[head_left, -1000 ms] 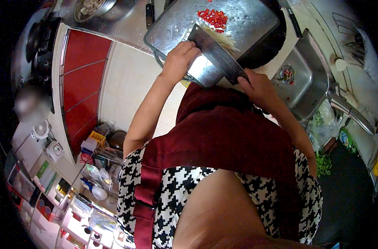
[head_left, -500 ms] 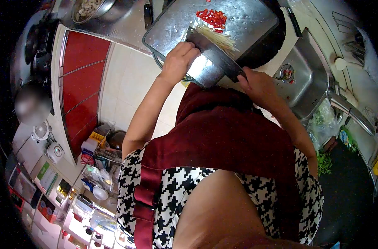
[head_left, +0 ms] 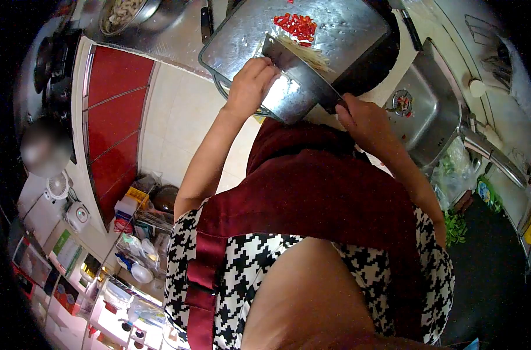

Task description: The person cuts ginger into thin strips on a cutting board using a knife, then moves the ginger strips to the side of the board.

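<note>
My right hand is wrapped round the dark handle of a cleaver, whose broad blade slants across the metal-looking cutting board. Close by the far end of the blade, my left hand is closed with its fingers curled down; whatever lies under the fingertips is hidden. Pale thin shreds lie along the far side of the blade. Beyond them is a small heap of chopped red chili.
A steel sink with scraps in its drain is on the right. One knife lies left of the board and another right of it. A bowl of pale pieces stands at the upper left. Leafy greens are at the lower right.
Very little differs. The cleaver and both hands have shifted only slightly, the blade staying beside the shreds and the left fingers staying curled near it.
</note>
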`<state>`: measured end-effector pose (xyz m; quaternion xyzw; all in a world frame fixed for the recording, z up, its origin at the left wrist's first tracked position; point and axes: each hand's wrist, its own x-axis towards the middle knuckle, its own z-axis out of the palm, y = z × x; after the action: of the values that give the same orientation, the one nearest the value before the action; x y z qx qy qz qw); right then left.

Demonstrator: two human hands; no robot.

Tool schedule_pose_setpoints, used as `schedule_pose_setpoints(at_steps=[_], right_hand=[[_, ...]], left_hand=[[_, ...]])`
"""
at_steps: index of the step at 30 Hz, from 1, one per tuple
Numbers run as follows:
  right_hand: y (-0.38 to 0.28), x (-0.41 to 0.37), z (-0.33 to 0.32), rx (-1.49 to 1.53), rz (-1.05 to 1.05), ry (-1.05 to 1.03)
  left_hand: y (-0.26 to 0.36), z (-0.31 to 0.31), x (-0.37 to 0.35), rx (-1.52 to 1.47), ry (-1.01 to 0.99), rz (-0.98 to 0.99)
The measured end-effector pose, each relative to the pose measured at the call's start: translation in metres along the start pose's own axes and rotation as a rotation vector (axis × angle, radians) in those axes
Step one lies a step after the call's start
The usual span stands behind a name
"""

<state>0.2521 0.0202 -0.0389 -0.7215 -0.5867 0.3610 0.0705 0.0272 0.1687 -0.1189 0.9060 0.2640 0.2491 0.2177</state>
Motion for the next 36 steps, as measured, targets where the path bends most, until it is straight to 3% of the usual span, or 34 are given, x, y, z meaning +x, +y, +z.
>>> schedule_pose_setpoints(at_steps=[11,20,27,36], right_hand=[[0.001,0.001,-0.002,-0.106,-0.004,-0.081],[0.000,0.003,-0.006,-0.016,0.009,-0.089],[-0.005,0.007,-0.001,0.029,0.096,-0.155],[-0.008,0.026,0.023,-0.042,0.091,-0.083]], left_hand=[[0.001,0.002,-0.002,0.067,0.003,0.033],[0.004,0.000,0.001,0.080,0.008,0.070],[0.000,-0.003,0.002,0.058,-0.099,0.053],[-0.003,-0.008,0.006,0.063,-0.168,0.084]])
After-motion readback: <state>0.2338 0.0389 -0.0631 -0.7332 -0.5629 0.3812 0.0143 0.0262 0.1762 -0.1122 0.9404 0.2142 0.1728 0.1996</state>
